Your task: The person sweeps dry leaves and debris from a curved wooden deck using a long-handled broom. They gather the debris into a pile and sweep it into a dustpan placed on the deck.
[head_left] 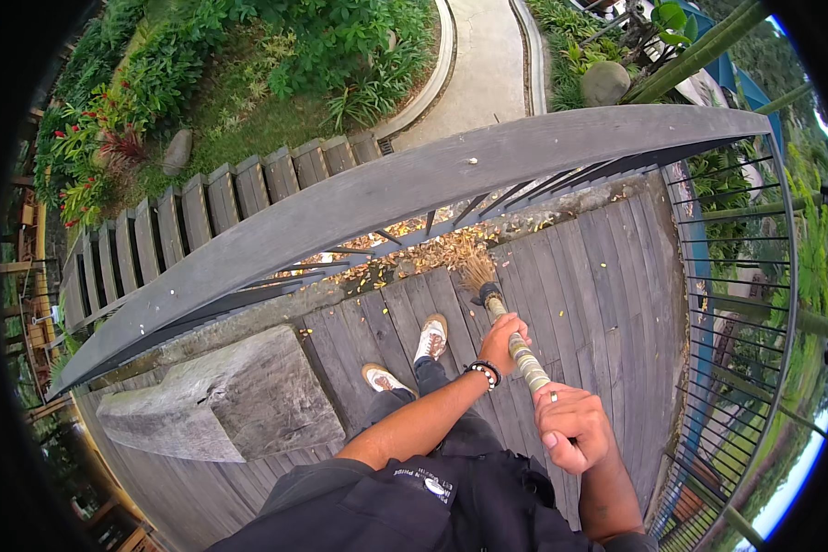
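Note:
My left hand (505,345), with beaded bracelets at the wrist, grips the lower part of a broom handle (526,363) wrapped in pale, striped binding. Around the handle's upper end, closer to my body, my right hand (571,429) is closed; a ring is on one finger. The broom's stiff bristles (479,268) point away from me and reach the edge of the wooden plank deck (573,303). They touch or lie just beside a band of dry fallen leaves (428,257) below the railing.
A curved wooden handrail (414,176) on metal bars runs across in front. A heavy timber block (234,400) sits at left, near my shoes (431,338). Beyond the rail are wooden steps (238,190), a concrete path (486,62) and garden plants. Another barred railing (738,297) curves along the right.

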A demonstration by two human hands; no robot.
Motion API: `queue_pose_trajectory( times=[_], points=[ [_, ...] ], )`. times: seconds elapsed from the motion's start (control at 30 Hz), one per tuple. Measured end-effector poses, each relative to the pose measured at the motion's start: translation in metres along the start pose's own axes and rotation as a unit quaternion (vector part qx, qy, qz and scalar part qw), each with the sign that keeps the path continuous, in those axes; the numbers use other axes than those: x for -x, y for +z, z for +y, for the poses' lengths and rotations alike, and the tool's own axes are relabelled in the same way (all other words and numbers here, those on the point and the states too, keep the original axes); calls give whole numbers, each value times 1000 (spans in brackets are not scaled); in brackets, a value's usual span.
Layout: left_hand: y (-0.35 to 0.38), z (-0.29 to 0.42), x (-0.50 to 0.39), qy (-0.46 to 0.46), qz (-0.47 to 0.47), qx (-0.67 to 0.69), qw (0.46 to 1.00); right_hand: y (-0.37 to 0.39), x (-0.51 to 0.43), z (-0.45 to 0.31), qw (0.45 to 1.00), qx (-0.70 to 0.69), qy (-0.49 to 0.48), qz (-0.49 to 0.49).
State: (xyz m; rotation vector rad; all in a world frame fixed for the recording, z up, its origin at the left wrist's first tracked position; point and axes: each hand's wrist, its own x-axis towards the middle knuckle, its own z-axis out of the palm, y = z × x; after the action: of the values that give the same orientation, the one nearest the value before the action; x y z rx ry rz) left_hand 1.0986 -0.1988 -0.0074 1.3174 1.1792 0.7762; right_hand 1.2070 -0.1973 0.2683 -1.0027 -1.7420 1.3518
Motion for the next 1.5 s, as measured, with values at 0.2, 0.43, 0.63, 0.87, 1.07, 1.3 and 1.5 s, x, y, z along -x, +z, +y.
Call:
queue_pose_trajectory(
  times=[0.2, 0.43, 0.63, 0.87, 1.07, 1.3, 1.5],
  points=[
    [10, 26, 11, 66, -82, 2, 994, 1, 8, -52, 996, 6, 43, 79],
    [-6, 1, 28, 20, -284, -84, 955, 14, 11, -16, 963, -61, 167, 202],
    [-1, -3, -24, 35, -179, -124, 975, 10, 25, 10, 962, -51, 33, 268],
    [17, 27, -2, 95, -198, -48, 974, 17, 27, -39, 973, 10, 31, 228],
    [8, 2, -14, 46, -360, -163, 918, 30, 21, -7, 969, 49, 149, 193],
    [-58, 16, -32, 90, -171, -162, 968, 49, 13, -11, 969, -11, 24, 244],
    [-110, 37, 66, 12, -92, -159, 983, 44, -13, -39, 953, -222, 22, 206]
  ],
)
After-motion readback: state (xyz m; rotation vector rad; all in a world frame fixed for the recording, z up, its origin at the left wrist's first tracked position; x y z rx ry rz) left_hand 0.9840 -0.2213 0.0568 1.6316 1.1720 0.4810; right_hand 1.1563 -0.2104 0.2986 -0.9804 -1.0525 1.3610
